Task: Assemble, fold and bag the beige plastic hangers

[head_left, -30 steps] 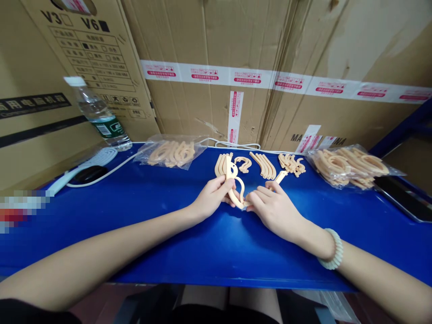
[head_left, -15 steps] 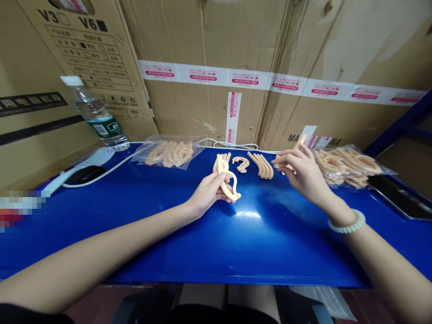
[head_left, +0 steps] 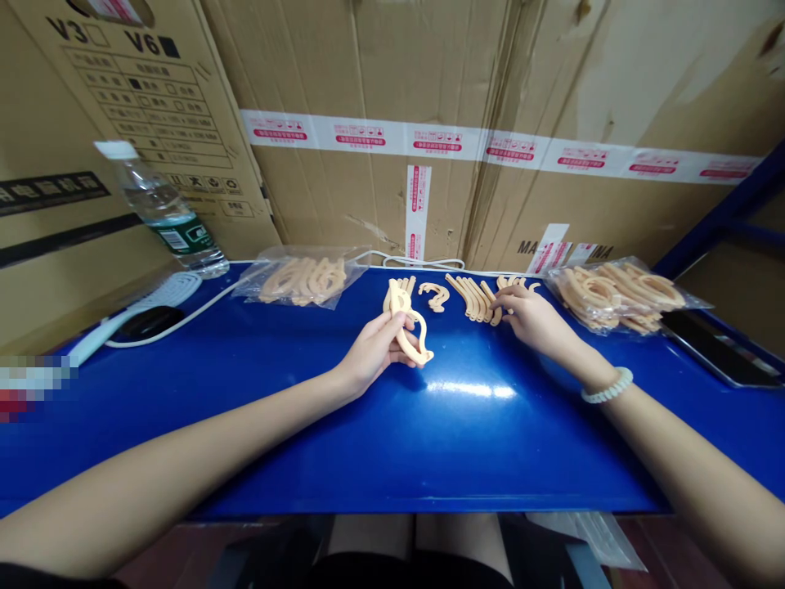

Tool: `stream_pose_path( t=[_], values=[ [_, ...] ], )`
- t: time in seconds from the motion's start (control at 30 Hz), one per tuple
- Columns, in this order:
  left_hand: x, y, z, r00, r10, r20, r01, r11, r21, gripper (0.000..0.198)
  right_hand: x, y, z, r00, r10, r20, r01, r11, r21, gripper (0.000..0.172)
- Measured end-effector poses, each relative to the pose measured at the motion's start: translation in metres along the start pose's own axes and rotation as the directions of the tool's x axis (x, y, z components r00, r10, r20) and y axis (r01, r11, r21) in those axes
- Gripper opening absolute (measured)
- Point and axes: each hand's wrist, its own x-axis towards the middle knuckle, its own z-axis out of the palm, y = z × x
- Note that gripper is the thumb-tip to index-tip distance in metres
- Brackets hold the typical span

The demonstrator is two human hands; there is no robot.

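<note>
My left hand (head_left: pixel 380 348) is closed around a beige curved plastic piece (head_left: pixel 412 350), which looks like a folding hanger part, held above the blue table. More beige strips (head_left: pixel 391 296) show just behind its upper end. My right hand (head_left: pixel 528 315) reaches to a row of slim curved bars (head_left: pixel 469 296), its fingertips pinching the rightmost bar (head_left: pixel 489 294) at the row's end. Between the hands lie small hook-shaped pieces (head_left: pixel 437 296), stacked closely. Other curved hook-like pieces (head_left: pixel 512 282) lie behind my right hand, partly hidden by it.
Clear bags of beige parts lie at the left (head_left: pixel 303 280) and right (head_left: pixel 616 293). A water bottle (head_left: pixel 177 229), a white brush-like item (head_left: pixel 165 290) and a black mouse-like object (head_left: pixel 152 321) stand left. A dark phone or tablet (head_left: pixel 720 348) lies right. Cardboard (head_left: pixel 368 196) walls the back.
My right hand has come down and left, bringing a bar from the right side to the end of the row. My left hand keeps its hold almost unmoved. The view shifted slightly.
</note>
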Motion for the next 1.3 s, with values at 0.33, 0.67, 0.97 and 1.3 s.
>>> stream_pose_path(
  t=[0.33,0.67,0.97,1.3],
  values=[
    [0.003,0.0,0.002,0.999,-0.002,-0.038,0.002,1.0,-0.007,0.02,0.002,-0.023,-0.008,0.968,0.193,0.159,-0.178,0.979,-0.1,0.03],
    [0.002,-0.005,0.001,0.979,0.202,0.032,-0.204,0.956,0.211,0.018,-0.001,-0.049,-0.012,0.995,-0.078,-0.061,0.083,0.993,0.083,0.037],
    [0.0,-0.016,-0.004,0.942,0.264,0.209,-0.325,0.873,0.363,0.039,-0.01,-0.109,-0.019,0.879,-0.476,0.027,0.475,0.879,0.041,0.038],
    [0.0,-0.012,-0.003,0.949,0.289,0.123,-0.315,0.872,0.376,0.036,-0.01,-0.103,-0.02,0.9,-0.436,0.018,0.435,0.899,0.058,0.027]
  ],
)
